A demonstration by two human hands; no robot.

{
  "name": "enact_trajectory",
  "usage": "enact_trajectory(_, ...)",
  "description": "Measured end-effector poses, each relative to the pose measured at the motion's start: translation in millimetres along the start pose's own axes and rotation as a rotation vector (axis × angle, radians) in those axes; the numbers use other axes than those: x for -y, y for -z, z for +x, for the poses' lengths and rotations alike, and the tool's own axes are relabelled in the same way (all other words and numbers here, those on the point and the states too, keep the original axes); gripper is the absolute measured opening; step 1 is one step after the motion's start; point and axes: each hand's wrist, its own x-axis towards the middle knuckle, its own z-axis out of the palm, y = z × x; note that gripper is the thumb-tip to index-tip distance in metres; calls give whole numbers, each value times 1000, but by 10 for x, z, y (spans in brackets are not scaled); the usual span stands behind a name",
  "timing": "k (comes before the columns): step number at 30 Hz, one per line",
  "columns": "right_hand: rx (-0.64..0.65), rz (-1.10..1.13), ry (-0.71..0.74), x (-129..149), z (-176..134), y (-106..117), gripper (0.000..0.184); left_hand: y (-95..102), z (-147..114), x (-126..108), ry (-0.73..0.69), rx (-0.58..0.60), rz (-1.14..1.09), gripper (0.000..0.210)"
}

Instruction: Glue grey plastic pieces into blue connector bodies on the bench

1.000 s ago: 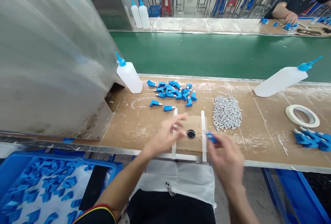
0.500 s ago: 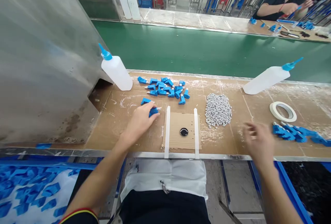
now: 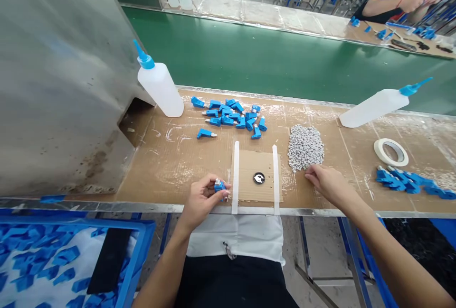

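Observation:
My left hand [image 3: 204, 199] is closed around a small blue plastic part [image 3: 219, 185] with a pale tip, just left of the taped cardboard square. My right hand [image 3: 322, 179] pinches at the lower edge of a pile of small grey pieces [image 3: 305, 147]; whatever lies between the fingertips is too small to make out. Between the hands, on the cardboard square [image 3: 249, 161], sits a round black spot with a bright reflection [image 3: 259, 178]. Beyond the left hand lies a single blue part [image 3: 204, 133], in front of a loose cluster of similar blue parts [image 3: 228, 114].
A white squeeze bottle [image 3: 162, 90] stands left; another [image 3: 374, 107] leans right. A tape roll [image 3: 391, 152] lies behind more blue parts [image 3: 409, 181]. Blue bins flank my lap, the left bin [image 3: 144, 237] holding blue pieces. Across the green belt [image 3: 249, 54], a person [image 3: 388, 4] works.
My left hand has drawn the blue part toward me, away from the single one left behind. My right hand has moved left to the grey pile. The view has shifted slightly.

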Motion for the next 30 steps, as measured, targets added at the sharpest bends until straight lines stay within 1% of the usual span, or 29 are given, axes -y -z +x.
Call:
enact_trajectory(2,23,4,-3,-24,-19,43,19,23,-3,5,-23,15,2,26)
enact_trajectory(4,7,26,23,4,-57,46,21,28,-8,11,-44,19,0,24)
enact_trajectory(6,-59,63,83,117,-102,-11,22,24,-11,16,-51,23,-20,25)
enact_trajectory(9,-198,95,227,421,-147,-196,24,24,-15,18,-48,30,-66,27)
enact_trajectory(12,-324,37,381,711,-148,-367,27,35,-20,21,-59,24,-75,29)
enact_trajectory(14,-373,-31,462,819,-137,-405,26,41,-23,28,-68,21,-64,28)
enact_trajectory(16,-390,-104,516,858,-131,-385,25,41,-26,38,-77,20,-61,28)
enact_trajectory(19,-382,-176,550,858,-133,-316,25,32,-29,47,-85,15,-63,27)
enact_trajectory(22,-343,-200,552,843,-127,-269,27,30,-30,49,-93,5,-63,27)
enact_trajectory(25,-288,-195,559,811,-94,-248,28,35,-28,54,-92,-9,-86,29)
enact_trajectory(30,-151,-120,565,741,-13,-188,28,38,-20,68,-68,-33,-124,32)
